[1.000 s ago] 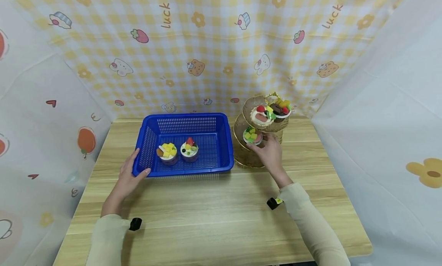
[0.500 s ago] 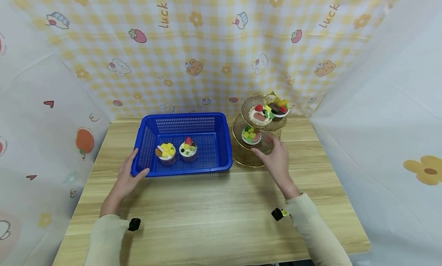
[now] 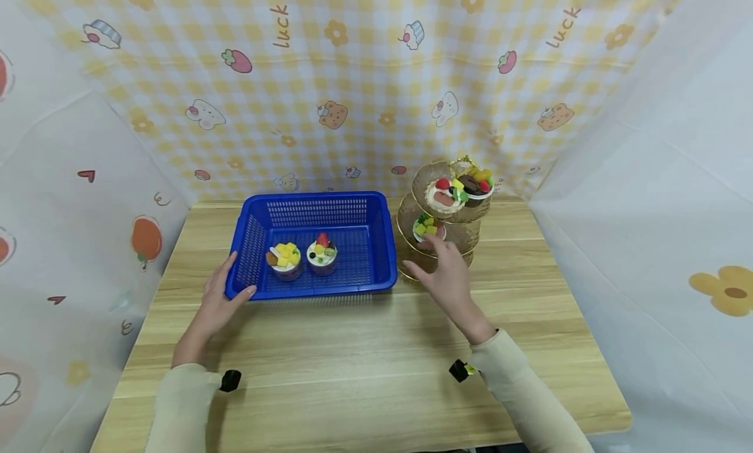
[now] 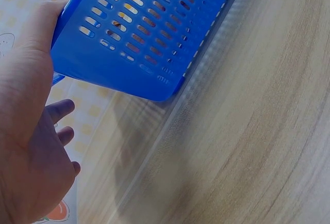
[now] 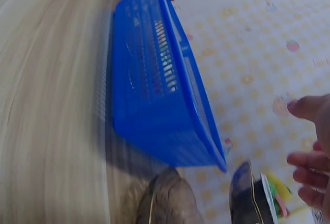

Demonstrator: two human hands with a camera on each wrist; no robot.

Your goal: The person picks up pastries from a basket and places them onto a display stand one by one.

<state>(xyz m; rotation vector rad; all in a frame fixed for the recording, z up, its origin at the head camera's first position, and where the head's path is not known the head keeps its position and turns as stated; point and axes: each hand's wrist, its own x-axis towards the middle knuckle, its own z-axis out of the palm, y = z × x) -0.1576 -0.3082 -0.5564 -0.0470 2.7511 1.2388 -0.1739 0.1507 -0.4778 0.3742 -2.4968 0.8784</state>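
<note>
In the head view, my left hand (image 3: 214,302) holds the near left corner of a blue plastic basket (image 3: 385,286), thumb on the front rim and fingers along the left side. Two toy dessert cups stand in it: one with yellow cubes (image 3: 287,257), one topped with a strawberry (image 3: 321,252). My right hand (image 3: 450,280) hovers before a tiered gold-rimmed stand (image 3: 465,234), thumb and fingers spread, holding nothing. Just beyond its fingertips, a fruit-topped cup (image 3: 426,227) sits on the middle tier. A cream cup (image 3: 444,197) and a chocolate cup (image 3: 475,185) occupy the top tier.
Basket and stand are side by side on a wooden table (image 3: 353,368). Behind hangs a yellow checked cloth (image 3: 365,67), with white cloth (image 3: 635,198) at the sides. A black camera piece juts from each sleeve. The bottom tier is partly hidden by my right hand.
My right hand has let go of the fruit-topped cup on the middle tier, drawn back, and swung left in front of the stand. The left hand stays on the basket.
</note>
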